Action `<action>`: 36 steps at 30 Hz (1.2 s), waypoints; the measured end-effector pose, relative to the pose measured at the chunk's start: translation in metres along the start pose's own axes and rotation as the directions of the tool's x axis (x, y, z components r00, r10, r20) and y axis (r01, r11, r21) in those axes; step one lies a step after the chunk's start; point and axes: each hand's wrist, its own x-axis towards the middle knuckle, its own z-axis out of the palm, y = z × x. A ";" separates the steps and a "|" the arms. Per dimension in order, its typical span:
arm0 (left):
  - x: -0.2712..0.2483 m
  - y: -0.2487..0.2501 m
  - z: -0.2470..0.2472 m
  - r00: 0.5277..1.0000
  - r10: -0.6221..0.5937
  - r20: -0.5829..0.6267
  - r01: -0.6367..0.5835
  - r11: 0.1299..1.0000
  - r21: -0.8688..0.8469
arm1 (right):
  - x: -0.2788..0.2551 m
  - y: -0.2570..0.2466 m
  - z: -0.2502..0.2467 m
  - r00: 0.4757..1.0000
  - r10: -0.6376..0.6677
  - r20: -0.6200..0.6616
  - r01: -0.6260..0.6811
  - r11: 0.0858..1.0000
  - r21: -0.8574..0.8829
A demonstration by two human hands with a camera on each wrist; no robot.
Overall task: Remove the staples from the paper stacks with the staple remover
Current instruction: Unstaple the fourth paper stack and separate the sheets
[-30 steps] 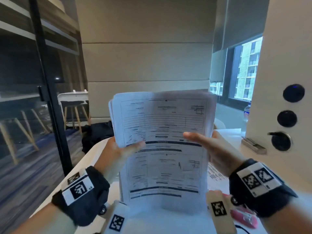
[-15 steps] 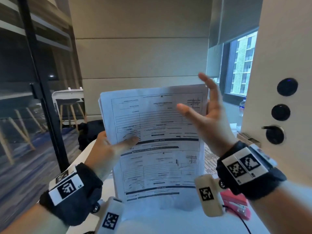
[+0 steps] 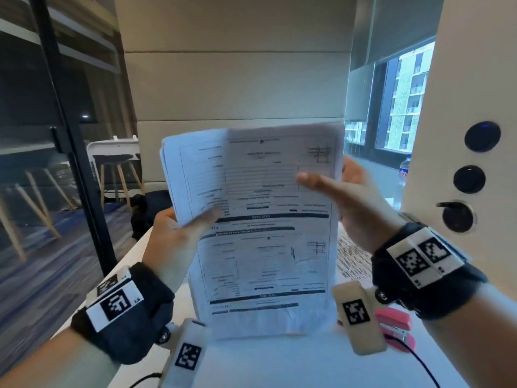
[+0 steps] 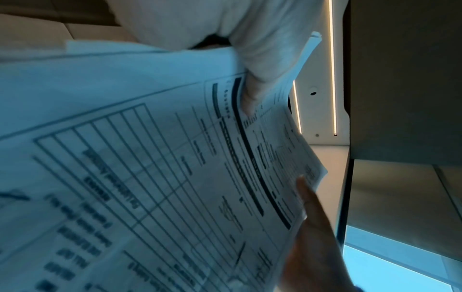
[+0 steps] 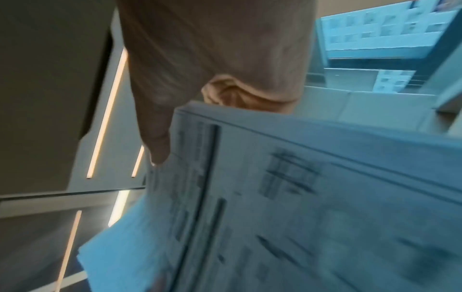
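Observation:
I hold a stack of printed forms (image 3: 260, 233) upright in front of me, its lower edge near the white table (image 3: 279, 365). My left hand (image 3: 179, 228) grips the stack's left edge, with its thumb on the front sheet. My right hand (image 3: 349, 197) straddles the right edge and pinches it, thumb across the front and fingers behind. The left wrist view shows the paper stack (image 4: 175, 177) close up, and the right wrist view shows the paper stack (image 5: 300, 197) blurred. A pink stapler-like tool (image 3: 394, 326) lies on the table under my right wrist. No staple is visible.
Another printed sheet (image 3: 352, 259) lies on the table behind the stack at the right. A white panel with black round knobs (image 3: 470, 179) stands close on the right. A black bag (image 3: 148, 208) sits past the table's far left edge, by a glass partition (image 3: 70, 163).
The right hand held the stack's right edge, lifted off with fingers spread, and now is back on that edge with its thumb in front. The left hand has kept its grip.

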 end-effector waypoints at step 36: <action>-0.023 -0.043 -0.003 0.964 -0.264 -0.033 0.266 0.950 0.166 | -0.075 0.068 -0.072 0.572 0.819 -0.041 0.164 -0.163 -0.973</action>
